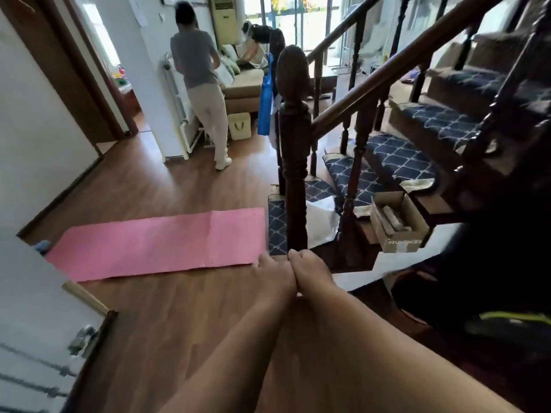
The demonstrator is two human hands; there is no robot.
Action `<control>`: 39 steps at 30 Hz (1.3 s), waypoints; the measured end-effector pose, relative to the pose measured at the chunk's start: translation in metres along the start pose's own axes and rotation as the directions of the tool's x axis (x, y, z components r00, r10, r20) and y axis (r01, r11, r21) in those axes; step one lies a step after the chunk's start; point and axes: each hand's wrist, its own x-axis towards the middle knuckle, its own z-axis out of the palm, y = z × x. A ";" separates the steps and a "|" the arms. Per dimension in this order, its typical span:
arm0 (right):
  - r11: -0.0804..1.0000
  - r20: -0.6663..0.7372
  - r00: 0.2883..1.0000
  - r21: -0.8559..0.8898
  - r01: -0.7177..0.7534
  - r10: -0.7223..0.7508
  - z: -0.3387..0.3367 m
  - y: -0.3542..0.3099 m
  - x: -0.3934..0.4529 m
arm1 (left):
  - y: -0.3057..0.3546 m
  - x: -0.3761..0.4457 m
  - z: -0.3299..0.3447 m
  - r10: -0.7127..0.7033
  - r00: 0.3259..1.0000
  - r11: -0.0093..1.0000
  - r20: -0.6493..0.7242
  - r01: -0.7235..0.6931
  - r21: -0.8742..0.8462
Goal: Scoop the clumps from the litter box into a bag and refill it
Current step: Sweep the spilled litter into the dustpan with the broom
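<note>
Both forearms reach forward from the bottom edge toward the middle of the view, and the two hands meet side by side just below the foot of the dark stair post (293, 150). The left hand (275, 275) and the right hand (311, 271) touch each other, backs toward the camera. The fingers bend away out of sight, so it cannot be told whether either hand holds anything or how its fingers lie.

No litter box, scoop or bag for the clumps can be made out here.

At about nine o'clock from the hands a pink mat (158, 242) lies flat on the wooden floor (167, 317), its right end just beside the left hand. At twelve o'clock the stair post stands upright, with the handrail (396, 70) rising toward two o'clock. Behind the rail, steps covered in blue patterned carpet (399, 162) climb to the upper right. At two o'clock from the hands an open cardboard box (399, 225) sits on a low step, with something pale inside. A blue bag (265, 105) hangs near the post at twelve o'clock.

At eleven o'clock, well apart from the hands, another person (202, 84) in a grey top and light trousers stands with their back turned, near a beige sofa (244, 87). A white door (38, 338) edge fills the lower left, at eight o'clock.
</note>
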 end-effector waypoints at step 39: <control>0.900 -0.524 0.733 0.282 -0.331 0.434 -0.465 0.313 -0.059 | 0.219 -0.214 0.470 0.155 0.681 0.923 0.716 -0.358 0.141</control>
